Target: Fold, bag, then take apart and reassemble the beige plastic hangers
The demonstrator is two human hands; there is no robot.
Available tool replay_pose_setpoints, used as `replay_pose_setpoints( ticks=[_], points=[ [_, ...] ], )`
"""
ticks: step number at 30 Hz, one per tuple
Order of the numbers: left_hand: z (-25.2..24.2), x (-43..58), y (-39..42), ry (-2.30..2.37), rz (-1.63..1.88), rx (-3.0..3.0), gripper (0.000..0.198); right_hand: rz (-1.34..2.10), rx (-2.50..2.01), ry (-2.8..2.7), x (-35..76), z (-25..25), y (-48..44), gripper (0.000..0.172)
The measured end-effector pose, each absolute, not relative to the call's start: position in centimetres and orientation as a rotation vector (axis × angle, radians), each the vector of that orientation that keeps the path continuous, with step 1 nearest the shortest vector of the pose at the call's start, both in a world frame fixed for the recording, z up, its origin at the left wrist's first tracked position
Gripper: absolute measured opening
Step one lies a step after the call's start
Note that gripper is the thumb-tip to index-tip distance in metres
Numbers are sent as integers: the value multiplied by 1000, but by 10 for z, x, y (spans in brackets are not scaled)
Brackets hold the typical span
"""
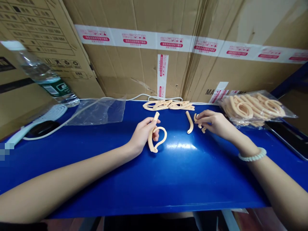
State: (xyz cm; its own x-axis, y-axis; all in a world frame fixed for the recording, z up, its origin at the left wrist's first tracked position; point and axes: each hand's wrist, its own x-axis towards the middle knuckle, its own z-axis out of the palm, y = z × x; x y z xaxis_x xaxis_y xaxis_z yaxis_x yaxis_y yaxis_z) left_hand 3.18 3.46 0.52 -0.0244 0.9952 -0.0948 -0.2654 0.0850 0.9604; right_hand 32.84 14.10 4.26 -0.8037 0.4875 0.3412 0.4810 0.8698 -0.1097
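Observation:
My left hand (145, 134) is closed round a pale beige plastic folding hanger part (150, 138). A thin curved hook (164, 136) is joined to its lower end and arcs to the right. Further right, my right hand (213, 122) pinches at a small beige hanger piece (195, 118), partly covered by the fingertips. Another small beige piece (203, 129) shows just under those fingers. Beside them lies a loose curved hanger arm (190, 122) on the blue table (154, 183). Behind, several flat beige hangers (168, 105) lie in a row.
A clear bag of beige hanger parts (255, 107) lies at the right, near a dark phone-like slab (288, 138). An empty plastic bag (98, 110), a water bottle (51, 77) and a white cable (79, 112) are at the left. Cardboard boxes (134, 70) wall the back.

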Motion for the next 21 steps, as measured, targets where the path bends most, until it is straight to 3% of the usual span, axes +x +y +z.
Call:
replay_pose_setpoints(
  ticks=[8, 13, 17, 21],
  points=[
    [5, 33, 34, 1102, 1389, 856, 16, -31, -734, -2770, 327, 42, 139, 40],
    [2, 36, 32, 1063, 1383, 1045, 27, -49, -529, -2527, 286, 38, 89, 35],
    [1, 38, 31, 1014, 1283, 1168, 33, -56, -195, -2673, 261, 30, 58, 37],
    [0, 38, 31, 948, 1231, 1167, 38, -156, -175, -2700, 259, 24, 59, 30]
  ],
)
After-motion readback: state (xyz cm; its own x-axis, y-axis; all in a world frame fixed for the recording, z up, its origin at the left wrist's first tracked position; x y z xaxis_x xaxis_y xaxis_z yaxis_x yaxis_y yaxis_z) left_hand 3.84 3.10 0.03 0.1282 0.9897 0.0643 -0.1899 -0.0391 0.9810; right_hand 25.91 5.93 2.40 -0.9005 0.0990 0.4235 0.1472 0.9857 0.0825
